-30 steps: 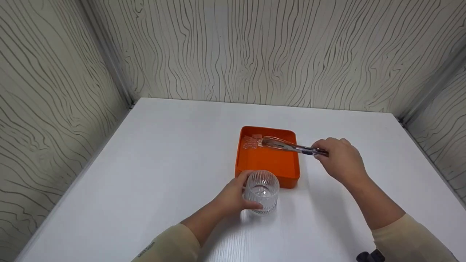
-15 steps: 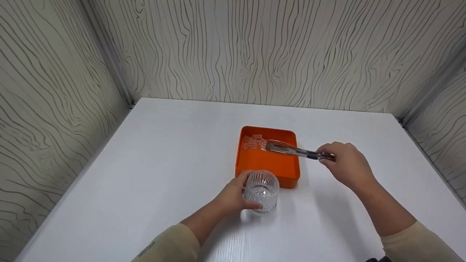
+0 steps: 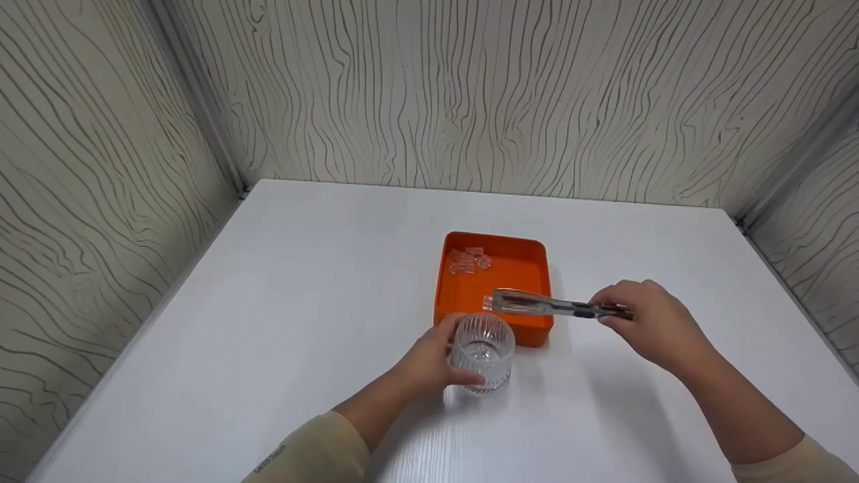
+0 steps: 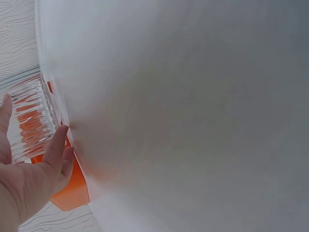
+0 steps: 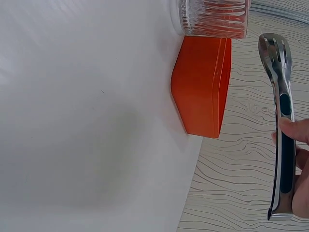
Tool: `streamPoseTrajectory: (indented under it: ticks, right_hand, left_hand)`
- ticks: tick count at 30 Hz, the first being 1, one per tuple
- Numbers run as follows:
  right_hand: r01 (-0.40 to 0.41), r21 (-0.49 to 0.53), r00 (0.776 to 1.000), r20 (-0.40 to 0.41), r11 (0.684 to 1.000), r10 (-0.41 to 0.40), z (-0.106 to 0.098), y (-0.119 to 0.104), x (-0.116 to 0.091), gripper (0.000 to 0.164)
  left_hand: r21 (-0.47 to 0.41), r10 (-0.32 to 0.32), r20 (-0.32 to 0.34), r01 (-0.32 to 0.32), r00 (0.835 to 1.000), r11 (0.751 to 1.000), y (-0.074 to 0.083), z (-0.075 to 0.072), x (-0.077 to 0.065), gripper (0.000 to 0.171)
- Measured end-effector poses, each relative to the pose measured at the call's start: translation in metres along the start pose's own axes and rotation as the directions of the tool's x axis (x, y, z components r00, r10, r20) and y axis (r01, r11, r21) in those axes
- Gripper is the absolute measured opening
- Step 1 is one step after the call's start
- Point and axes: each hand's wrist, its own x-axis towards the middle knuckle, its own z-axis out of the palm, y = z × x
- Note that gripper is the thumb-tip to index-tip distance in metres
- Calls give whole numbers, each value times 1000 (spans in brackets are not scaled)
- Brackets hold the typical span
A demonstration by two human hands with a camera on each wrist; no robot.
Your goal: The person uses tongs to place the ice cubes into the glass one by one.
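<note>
My left hand [image 3: 426, 362] holds a ribbed clear glass [image 3: 484, 352] around its side; the glass stands upright on the table by the near side of an orange tray [image 3: 463, 292]. In the left wrist view the fingers and thumb [image 4: 6, 113] spread around that glass. With my right hand [image 3: 654, 322] I grip metal tongs [image 3: 537, 304] with dark handle inlays. The tongs reach level over the tray's near part, and a small clear cube [image 3: 488, 302] shows at their tips, just above the glass rim. Several more clear cubes [image 3: 464, 260] lie in the tray's far left corner.
A white table [image 3: 322, 268] carries the tray and glass. Behind it rises a wood-grain patterned wall [image 3: 416, 100], with similar panels [image 3: 80, 201] at both sides.
My right hand has drawn the tongs toward me and slightly right, away from the cube pile, with one clear cube at the tips. The left hand and glass have stayed put.
</note>
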Motion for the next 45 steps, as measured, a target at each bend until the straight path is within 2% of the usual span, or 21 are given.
streamPoseTrajectory:
  ticks: [9,17,27,45]
  right_hand:
    - [67,-28,997,39,997,-66,1,-3,-2,21]
    - [37,-12,996,87,999,-36,4,-7,-2,23]
    - [80,-24,995,63,997,-78,4,-9,0,24]
    - [-66,-11,997,43,998,66,10,-5,23,25]
  left_hand:
    - [-7,-22,-4,22,1000,1000,2,0,-1,81]
    - [-22,-8,3,8,1000,1000,2,0,-1,80]
    - [12,20,9,-20,1000,1000,2,0,-1,82]
    - [-12,-18,-5,18,1000,1000,2,1,-2,83]
